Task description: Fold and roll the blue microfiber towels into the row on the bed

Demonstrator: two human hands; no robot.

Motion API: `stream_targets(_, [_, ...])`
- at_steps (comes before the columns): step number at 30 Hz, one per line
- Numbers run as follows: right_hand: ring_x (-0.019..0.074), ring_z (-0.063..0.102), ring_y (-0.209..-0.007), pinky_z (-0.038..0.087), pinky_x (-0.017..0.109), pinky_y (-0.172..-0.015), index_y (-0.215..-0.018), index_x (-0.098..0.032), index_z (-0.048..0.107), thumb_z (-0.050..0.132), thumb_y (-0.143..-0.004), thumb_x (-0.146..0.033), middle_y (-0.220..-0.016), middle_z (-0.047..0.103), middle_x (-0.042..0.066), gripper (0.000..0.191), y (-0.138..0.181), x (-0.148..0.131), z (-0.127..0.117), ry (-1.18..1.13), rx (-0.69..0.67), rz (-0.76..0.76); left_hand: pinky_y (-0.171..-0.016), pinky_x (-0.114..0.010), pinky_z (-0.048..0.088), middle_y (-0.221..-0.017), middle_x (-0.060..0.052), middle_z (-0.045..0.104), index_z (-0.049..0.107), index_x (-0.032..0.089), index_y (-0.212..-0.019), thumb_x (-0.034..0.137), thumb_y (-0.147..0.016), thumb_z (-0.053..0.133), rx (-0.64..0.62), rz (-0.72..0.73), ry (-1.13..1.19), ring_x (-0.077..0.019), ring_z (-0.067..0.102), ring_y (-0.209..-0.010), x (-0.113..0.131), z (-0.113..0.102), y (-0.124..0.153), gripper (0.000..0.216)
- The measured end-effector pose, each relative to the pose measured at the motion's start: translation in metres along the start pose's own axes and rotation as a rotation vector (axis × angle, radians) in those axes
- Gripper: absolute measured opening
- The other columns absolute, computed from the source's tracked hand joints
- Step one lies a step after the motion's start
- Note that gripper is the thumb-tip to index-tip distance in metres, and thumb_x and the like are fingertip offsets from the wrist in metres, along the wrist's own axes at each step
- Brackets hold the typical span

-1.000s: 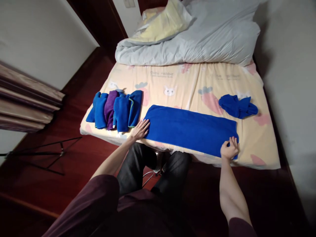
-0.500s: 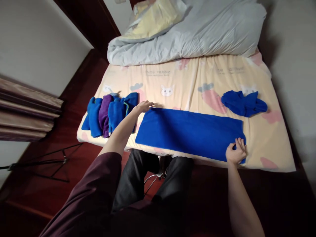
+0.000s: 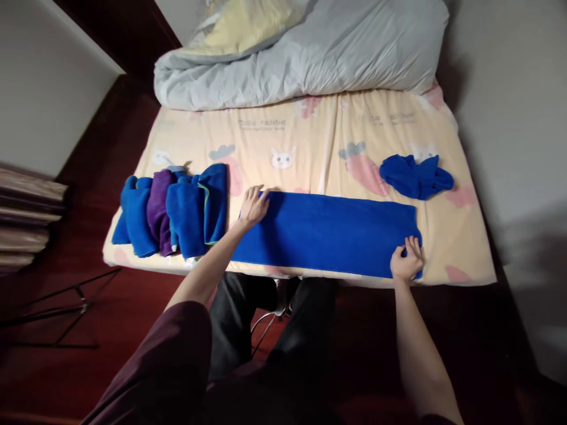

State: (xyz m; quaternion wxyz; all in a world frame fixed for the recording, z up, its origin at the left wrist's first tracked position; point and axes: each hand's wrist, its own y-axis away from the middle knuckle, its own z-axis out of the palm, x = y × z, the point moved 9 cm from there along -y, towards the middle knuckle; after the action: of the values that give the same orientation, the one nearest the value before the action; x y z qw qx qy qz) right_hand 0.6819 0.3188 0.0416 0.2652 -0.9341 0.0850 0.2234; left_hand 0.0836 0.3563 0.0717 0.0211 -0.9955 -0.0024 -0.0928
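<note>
A blue towel (image 3: 328, 233) lies flat as a long strip along the near edge of the bed. My left hand (image 3: 254, 205) rests on its left end near the far corner, palm down with the fingers extended. At the right end, my right hand (image 3: 407, 258) has its fingers curled and the thumb drawn in against the towel's edge; the fingertips' grip is partly hidden. Beyond that end sits a crumpled blue cloth (image 3: 416, 177). To the left of my left hand stand several folded blue towels (image 3: 188, 209), with a purple towel (image 3: 159, 206) among them.
The bed (image 3: 310, 141) has a peach sheet printed with rabbits and carrots. A grey quilt (image 3: 354, 53) is bunched at the far side, beside a yellow fabric piece (image 3: 252, 26). A black tripod leg (image 3: 80, 295) stands on the floor at left, near a curtain (image 3: 26, 218).
The view has shifted, so the bed sits further left. My left hand has moved down onto the towel's left end and lies flatter. My right hand stays at the right end.
</note>
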Motion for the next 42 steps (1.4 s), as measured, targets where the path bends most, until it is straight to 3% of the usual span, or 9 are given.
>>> stream_targets(3, [0.0314,0.063,-0.134,0.043,0.055,-0.119,-0.121,-0.006,0.076,0.040,-0.092,-0.017,-0.134,0.071,0.021,0.047,-0.001,-0.002,-0.001,0.023,-0.016,-0.005,-0.131,-0.057,0.015,-0.173,-0.007,0.028,0.037,0.025,-0.164,0.042,-0.104,0.037,-0.039,0.001,0.083,-0.0318,0.020,-0.161,0.015,0.025,0.037,0.062])
stream_targets(6, [0.0303,0.063,-0.136,0.042,0.053,-0.121,-0.121,-0.006,0.076,0.039,-0.093,-0.016,-0.134,0.071,0.022,0.048,-0.001,-0.005,-0.004,0.024,-0.020,-0.014,-0.132,-0.055,0.013,-0.176,-0.007,0.022,0.035,0.023,-0.165,0.045,-0.105,0.032,0.017,-0.137,0.107,-0.0290,0.013,-0.164,-0.008,0.033,0.054,0.064])
stream_targets(12, [0.0305,0.062,-0.137,0.042,0.055,-0.121,-0.125,-0.006,0.075,0.039,-0.091,-0.015,-0.134,0.071,0.022,0.049,-0.002,-0.008,-0.003,0.079,-0.067,0.019,-0.132,-0.057,0.013,-0.176,-0.010,0.019,0.033,0.019,-0.166,0.047,-0.104,0.034,0.105,-0.289,0.185,-0.0313,0.015,-0.163,-0.041,0.029,0.048,0.068])
stream_targets(20, [0.0259,0.057,-0.142,0.039,0.048,-0.124,-0.132,-0.005,0.069,0.036,-0.094,-0.016,-0.141,0.067,0.020,0.052,-0.003,-0.016,-0.001,0.181,-0.146,0.006,-0.128,-0.062,0.021,-0.173,-0.014,0.028,0.037,0.017,-0.164,0.048,-0.102,0.036,0.206,-0.303,0.194,-0.0357,0.025,-0.159,-0.045,0.023,0.042,0.069])
stream_targets(25, [0.0268,0.054,-0.144,0.038,0.051,-0.124,-0.138,-0.006,0.065,0.036,-0.095,-0.017,-0.145,0.064,0.020,0.053,-0.002,-0.019,-0.004,0.241,-0.193,-0.029,-0.129,-0.059,0.015,-0.173,-0.016,0.025,0.038,0.012,-0.163,0.043,-0.101,0.037,0.229,-0.304,0.281,-0.0357,0.022,-0.160,-0.041,0.020,0.044,0.069])
stream_targets(29, [0.0307,0.040,-0.153,0.027,0.060,-0.126,-0.146,-0.007,0.058,0.038,-0.093,-0.015,-0.156,0.054,0.019,0.057,-0.007,-0.065,0.009,0.330,-0.253,-0.031,-0.130,-0.055,0.011,-0.173,-0.018,0.025,0.040,0.009,-0.162,0.043,-0.101,0.037,0.242,-0.311,0.318,-0.0339,0.020,-0.161,-0.040,0.017,0.043,0.070])
stream_targets(36, [0.0240,0.022,-0.162,0.012,0.049,-0.134,-0.160,-0.016,0.043,0.036,-0.106,-0.034,-0.172,0.031,0.009,0.058,0.021,-0.263,0.122,0.008,-0.589,-0.350,-0.130,-0.055,0.013,-0.171,-0.019,0.029,0.043,0.009,-0.161,0.041,-0.099,0.040,0.267,-0.310,0.346,-0.0348,0.024,-0.160,-0.039,0.012,0.044,0.069])
stream_targets(39, [0.0231,0.019,-0.163,0.008,0.048,-0.134,-0.164,-0.021,0.037,0.036,-0.108,-0.044,-0.174,0.026,0.006,0.061,0.020,-0.264,0.145,0.038,-0.660,-0.336,-0.130,-0.055,0.014,-0.171,-0.019,0.030,0.043,0.010,-0.160,0.040,-0.098,0.043,0.275,-0.307,0.350,-0.0351,0.025,-0.160,-0.039,0.011,0.045,0.069])
stream_targets(42, [0.0231,0.014,-0.164,0.005,0.049,-0.134,-0.166,-0.021,0.033,0.033,-0.109,-0.048,-0.176,0.020,0.006,0.063,-0.009,-0.201,0.134,0.180,-0.622,-0.203,-0.130,-0.056,0.014,-0.171,-0.019,0.031,0.045,0.013,-0.160,0.039,-0.097,0.046,0.279,-0.306,0.360,-0.0360,0.025,-0.159,-0.040,0.012,0.045,0.068])
